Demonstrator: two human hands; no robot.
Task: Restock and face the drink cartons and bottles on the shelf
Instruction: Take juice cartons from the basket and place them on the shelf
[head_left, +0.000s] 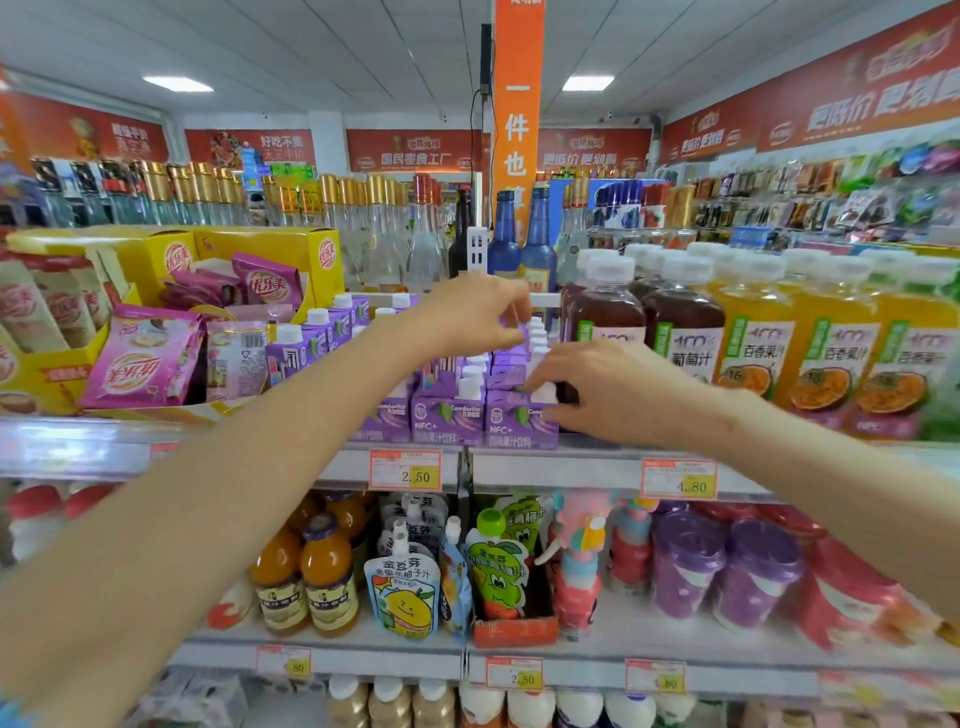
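Right hand (597, 395) pinches front purple white-capped juice carton (519, 421); left hand (467, 312) curls over rear cartons (506, 361), grip unclear. Hasty pull could topple them.

Purple white-capped cartons (449, 415) upright in rows on shelf (545, 467); dark and orange juice bottles (753, 338) just right.

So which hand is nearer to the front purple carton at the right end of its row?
Right. The right hand holds that carton at its cap; the left hand is over cartons farther back.
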